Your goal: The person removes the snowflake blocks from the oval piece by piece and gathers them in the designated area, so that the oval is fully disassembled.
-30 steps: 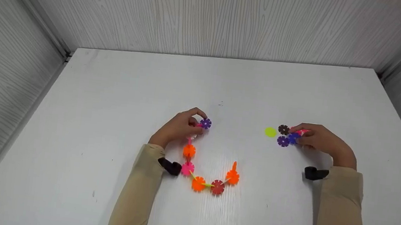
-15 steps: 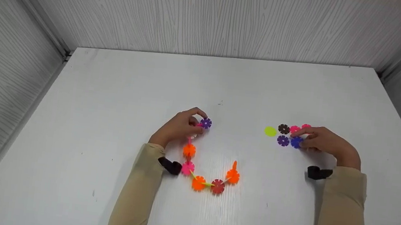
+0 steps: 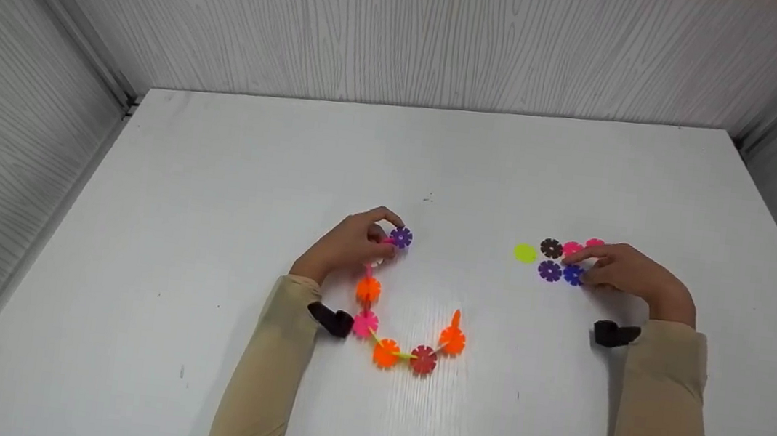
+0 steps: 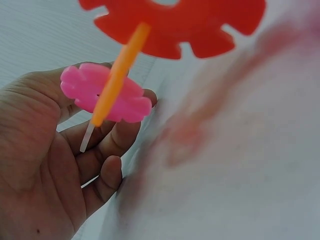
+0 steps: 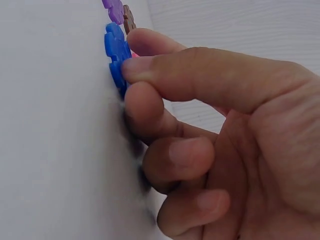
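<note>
My left hand point(image 3: 354, 243) pinches the upper end of a chain of slotted interlocking discs, where a purple disc point(image 3: 401, 238) shows at the fingertips. A pink disc point(image 4: 107, 92) of that chain lies in front of the palm in the left wrist view, with an orange disc point(image 4: 117, 75) slotted into it edge-on. From there the chain curves down across the table to an orange disc point(image 3: 452, 341). My right hand point(image 3: 634, 279) has thumb and index finger at a blue disc point(image 5: 116, 55) low on the table; its other fingers are curled. The index finger's contact is partly hidden.
Loose discs lie around the right hand: a yellow one point(image 3: 525, 253), a brown one point(image 3: 551, 248), a purple one point(image 3: 550, 271) and pink ones point(image 3: 573, 250). The white table point(image 3: 279, 154) ends at a wood-grain panel point(image 3: 409, 37).
My right hand first drew back slightly to the right with the blue disc, uncovering the pink discs, then stayed almost still. The left hand and the chain have hardly moved.
</note>
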{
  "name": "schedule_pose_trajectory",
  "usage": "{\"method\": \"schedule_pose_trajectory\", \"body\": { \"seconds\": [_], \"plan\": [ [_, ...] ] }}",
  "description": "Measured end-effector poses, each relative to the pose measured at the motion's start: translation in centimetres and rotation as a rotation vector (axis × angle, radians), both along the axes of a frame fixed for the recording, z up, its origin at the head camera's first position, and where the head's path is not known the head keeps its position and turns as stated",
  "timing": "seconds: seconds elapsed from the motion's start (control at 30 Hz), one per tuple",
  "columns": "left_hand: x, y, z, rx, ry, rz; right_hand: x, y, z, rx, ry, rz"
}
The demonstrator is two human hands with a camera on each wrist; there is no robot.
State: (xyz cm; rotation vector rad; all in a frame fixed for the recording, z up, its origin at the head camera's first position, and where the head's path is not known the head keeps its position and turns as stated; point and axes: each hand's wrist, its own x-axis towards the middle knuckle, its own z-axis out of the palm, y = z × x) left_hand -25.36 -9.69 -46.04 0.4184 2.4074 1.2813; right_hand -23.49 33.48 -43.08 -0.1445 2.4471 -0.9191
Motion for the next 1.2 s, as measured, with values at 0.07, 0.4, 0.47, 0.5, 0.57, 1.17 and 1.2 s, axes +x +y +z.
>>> {"method": "schedule_pose_trajectory", "body": {
  "seconds": [0.07,0.4,0.47,0.5,0.57,1.17,1.2],
  "plan": [
    [0.0,0.0,0.0,0.002,-0.009,0.002,-0.1,0.0,-0.1,0.004,0.003,-0.001],
    [0.1,0.4,0.0,-0.044,-0.002,-0.003,-0.4,-1.5,0.5,-0.049,0.103,-0.018],
    [0.2,0.5,0.1,-0.049,-0.007,-0.008,-0.4,-2.6,0.6,-0.07,0.128,-0.004],
    [0.2,0.5,0.1,-0.051,-0.009,-0.013,-0.4,-3.2,0.7,-0.08,0.137,0.007],
    [0.3,0.6,0.2,-0.05,-0.009,-0.025,-0.4,-4.5,0.7,-0.103,0.148,0.032],
    [0.6,1.9,0.3,0.028,0.029,-0.088,0.3,-11.0,0.7,-0.158,0.171,0.139],
    [0.6,2.0,0.3,0.034,0.032,-0.093,0.3,-11.3,0.6,-0.156,0.174,0.149]
  ]
}}
